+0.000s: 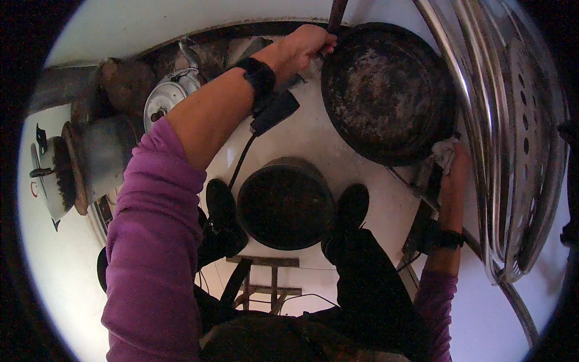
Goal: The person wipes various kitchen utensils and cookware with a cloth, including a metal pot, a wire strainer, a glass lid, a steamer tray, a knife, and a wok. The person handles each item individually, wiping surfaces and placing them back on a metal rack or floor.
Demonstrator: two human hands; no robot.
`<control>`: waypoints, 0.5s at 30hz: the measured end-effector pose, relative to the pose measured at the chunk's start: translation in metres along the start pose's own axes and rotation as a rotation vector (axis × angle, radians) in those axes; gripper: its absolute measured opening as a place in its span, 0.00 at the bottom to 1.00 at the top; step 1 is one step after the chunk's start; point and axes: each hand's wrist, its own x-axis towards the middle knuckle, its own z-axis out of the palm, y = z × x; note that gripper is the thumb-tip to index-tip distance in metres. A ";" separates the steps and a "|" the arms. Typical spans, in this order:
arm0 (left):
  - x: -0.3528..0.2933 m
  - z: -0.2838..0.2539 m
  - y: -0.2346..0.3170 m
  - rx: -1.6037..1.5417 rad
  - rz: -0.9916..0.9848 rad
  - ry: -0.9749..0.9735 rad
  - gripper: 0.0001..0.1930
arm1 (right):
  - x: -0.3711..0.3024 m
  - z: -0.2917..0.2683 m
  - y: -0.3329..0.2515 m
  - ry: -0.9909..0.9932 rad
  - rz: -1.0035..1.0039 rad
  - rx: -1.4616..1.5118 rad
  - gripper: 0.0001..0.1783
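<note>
Left side of floor: a dented metal pot [96, 160] lies on its side, a lidded steel pot [169, 96] just beyond it by the wall.
Left hand: the left hand [304, 48] is curled tight around the dark handle [335, 15] at the pan's far rim.
Floor centre: a round dark pot [284, 202] stands between the person's two black shoes.
Pan: the large pan [386, 90] is tilted up off the floor at the right; its inside is black, crusted and blotched with pale patches.
Right hand: the right hand [455, 166] presses a whitish cloth [445, 152] to the pan's near rim, fingers closed on the cloth.
Step in hand: looks like scouring or wiping the pan while steadying it.
Next move calls for: a firm left-hand hold while the cloth works across the crust.
Right edge: a perforated steel rack [518, 151].
</note>
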 end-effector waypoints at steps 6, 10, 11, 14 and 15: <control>0.014 0.013 -0.009 -0.117 -0.176 0.049 0.10 | 0.022 -0.006 0.011 0.331 -0.032 -0.131 0.16; 0.025 0.025 -0.015 -0.240 -0.101 0.060 0.08 | 0.009 -0.017 0.011 0.163 -0.457 -0.966 0.17; 0.024 0.029 -0.015 -0.336 -0.073 0.071 0.08 | 0.004 -0.022 0.013 0.111 -0.558 -1.164 0.17; -0.003 0.017 -0.010 -0.196 -0.104 0.039 0.09 | 0.005 -0.037 0.021 0.110 -0.695 -1.344 0.17; -0.017 0.009 -0.005 -0.132 -0.108 0.027 0.09 | 0.009 -0.041 0.024 0.128 -0.657 -1.256 0.17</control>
